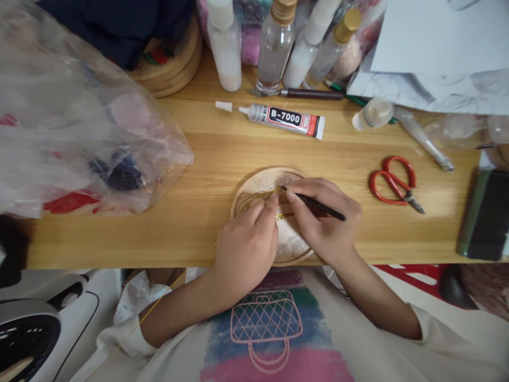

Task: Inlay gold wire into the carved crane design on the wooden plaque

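A round wooden piece (292, 241) with a pale face and fine drawn lines lies at the table's front edge. Gold wire or thread (280, 216) runs over its face. My right hand (328, 217) is closed around a thin black tool (322, 206), whose tip touches the upper part of the disc. My left hand (250, 239) rests on the left side of the disc, fingertips pressed together beside the tool's tip; what they pinch is too small to make out. A yellow strand (159, 300) crosses my left forearm.
On the wooden table (207, 185) lie a glue tube (286, 119), red-handled scissors (397, 183) and a dark phone (485, 212). Bottles (275, 48) line the back. A plastic bag (79, 122) covers the left, papers (437, 42) the back right.
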Available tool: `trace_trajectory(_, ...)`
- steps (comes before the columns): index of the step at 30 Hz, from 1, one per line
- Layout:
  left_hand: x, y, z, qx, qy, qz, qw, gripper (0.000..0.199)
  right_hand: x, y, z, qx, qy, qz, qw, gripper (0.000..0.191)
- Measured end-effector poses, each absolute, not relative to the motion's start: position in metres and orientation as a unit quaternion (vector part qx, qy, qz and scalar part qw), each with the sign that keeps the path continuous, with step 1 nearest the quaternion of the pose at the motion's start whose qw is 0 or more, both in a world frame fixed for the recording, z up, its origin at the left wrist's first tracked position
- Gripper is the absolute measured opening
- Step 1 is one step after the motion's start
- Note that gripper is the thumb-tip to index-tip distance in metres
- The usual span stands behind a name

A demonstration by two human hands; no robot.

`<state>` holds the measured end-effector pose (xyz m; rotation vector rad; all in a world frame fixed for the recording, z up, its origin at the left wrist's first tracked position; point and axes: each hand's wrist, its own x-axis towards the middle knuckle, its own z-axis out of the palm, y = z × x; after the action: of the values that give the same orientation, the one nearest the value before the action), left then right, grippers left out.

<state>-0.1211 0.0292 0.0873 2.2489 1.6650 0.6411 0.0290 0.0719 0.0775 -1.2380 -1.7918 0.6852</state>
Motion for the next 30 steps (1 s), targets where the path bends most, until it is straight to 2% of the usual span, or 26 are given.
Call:
trace_trajectory(11,-0.122,0.028,0.088,0.779,0.575,0.213,0.133,0.032,0.032,0.072,0.080,-0.505,-0.702,0.276,0.420,0.010)
trace_trajectory(19,-0.140,0.035,0.093,0.785,0.567,0.218,0.124,0.030,0.042,0.073,0.079,-0.581,-0.588,0.342,0.447,0.009)
trace_trajectory(23,-0.167,0.050,0.096,0.850,0.488,0.170,0.105,0.029,0.040,0.066,0.078,-0.586,-0.579,0.345,0.450,0.008)
trace_trajectory(30,-0.185,0.087,0.094,0.937,0.324,0.128,-0.017,0.031,0.038,0.054,0.066,-0.585,-0.550,0.322,0.501,0.009)
